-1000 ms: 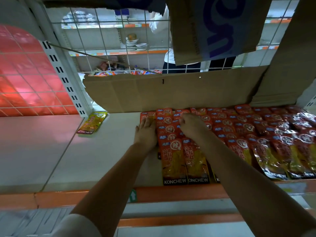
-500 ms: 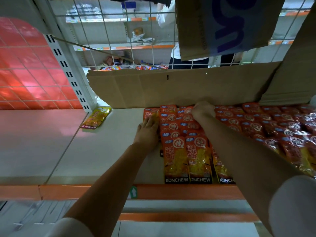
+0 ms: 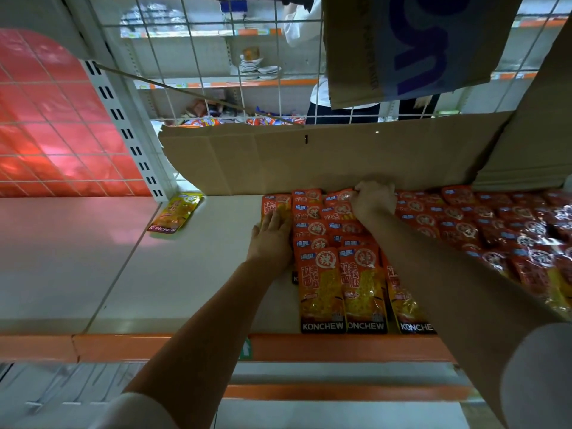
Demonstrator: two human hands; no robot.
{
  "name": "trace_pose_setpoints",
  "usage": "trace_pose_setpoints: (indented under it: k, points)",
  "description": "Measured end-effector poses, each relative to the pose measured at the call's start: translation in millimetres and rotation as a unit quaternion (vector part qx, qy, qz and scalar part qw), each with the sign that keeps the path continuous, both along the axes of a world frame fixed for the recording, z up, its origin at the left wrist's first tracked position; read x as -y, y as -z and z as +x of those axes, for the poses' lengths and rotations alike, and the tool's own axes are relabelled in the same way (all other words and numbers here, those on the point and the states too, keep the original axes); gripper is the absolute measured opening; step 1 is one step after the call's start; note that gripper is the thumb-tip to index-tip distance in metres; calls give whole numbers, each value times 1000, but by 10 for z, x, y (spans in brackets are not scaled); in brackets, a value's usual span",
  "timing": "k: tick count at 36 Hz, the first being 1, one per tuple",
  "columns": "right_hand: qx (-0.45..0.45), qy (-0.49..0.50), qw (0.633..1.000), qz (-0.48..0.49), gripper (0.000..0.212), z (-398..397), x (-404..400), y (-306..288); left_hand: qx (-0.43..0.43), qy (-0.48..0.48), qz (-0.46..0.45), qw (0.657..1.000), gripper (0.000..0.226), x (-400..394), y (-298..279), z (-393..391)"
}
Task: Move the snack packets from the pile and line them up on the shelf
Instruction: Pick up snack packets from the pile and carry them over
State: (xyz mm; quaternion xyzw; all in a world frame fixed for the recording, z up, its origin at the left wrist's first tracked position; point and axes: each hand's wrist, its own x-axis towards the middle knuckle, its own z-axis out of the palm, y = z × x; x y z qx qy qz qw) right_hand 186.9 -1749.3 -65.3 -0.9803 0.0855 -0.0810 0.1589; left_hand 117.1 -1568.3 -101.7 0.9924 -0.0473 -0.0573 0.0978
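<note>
Head view of a white shelf [image 3: 192, 274] with an orange front edge. Red-and-yellow snack packets [image 3: 322, 289] lie in overlapping rows running from near to far, filling the shelf's right half. The left hand [image 3: 272, 239] lies flat, fingers straight and together, against the left edge of the leftmost row. The right hand [image 3: 373, 198], at the far end of the rows, curls its fingers around the top of a far packet [image 3: 340, 196], just in front of a cardboard sheet [image 3: 309, 159]. A lone yellow packet [image 3: 176, 212] lies far left, apart from the rows.
</note>
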Motion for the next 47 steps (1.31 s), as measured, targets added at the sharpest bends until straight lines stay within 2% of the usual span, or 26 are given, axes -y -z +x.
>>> trace_pose_setpoints:
  k: [4, 7, 12, 15, 18, 21, 27, 33, 47]
  points:
    - [16, -59, 998, -8, 36, -194, -95, -132, 27, 9, -22, 999, 77, -51, -5, -11]
    - [17, -122, 991, -46, 42, -364, -273, -196, 54, 1, -26, 998, 66, -110, -89, -83]
    - [13, -203, 974, -104, 38, -582, -723, -229, 135, -18, 22, 990, 56, -382, -220, -265]
    - [6, -240, 963, -119, 38, -721, -1045, -258, 153, -39, 35, 987, 51, -626, -276, -386]
    - [13, -273, 955, -119, 32, -853, -1375, -269, 171, -54, 30, 983, 52, -923, -290, -509]
    - [34, -303, 944, -126, 36, -993, -1740, -245, 191, -69, 12, 979, 52, -1302, -271, -631]
    - [30, -319, 939, -127, 38, -1314, -2687, -294, 218, -92, -4, 972, 51, -2236, -327, -973]
    - [44, -325, 939, -103, 36, -1698, -3913, -287, 241, -97, -3, 966, 47, -3503, -372, -1449]
    - [23, -378, 925, -38, 39, -2348, -6425, -160, 273, -191, -28, 943, 39, -6133, -449, -2282]
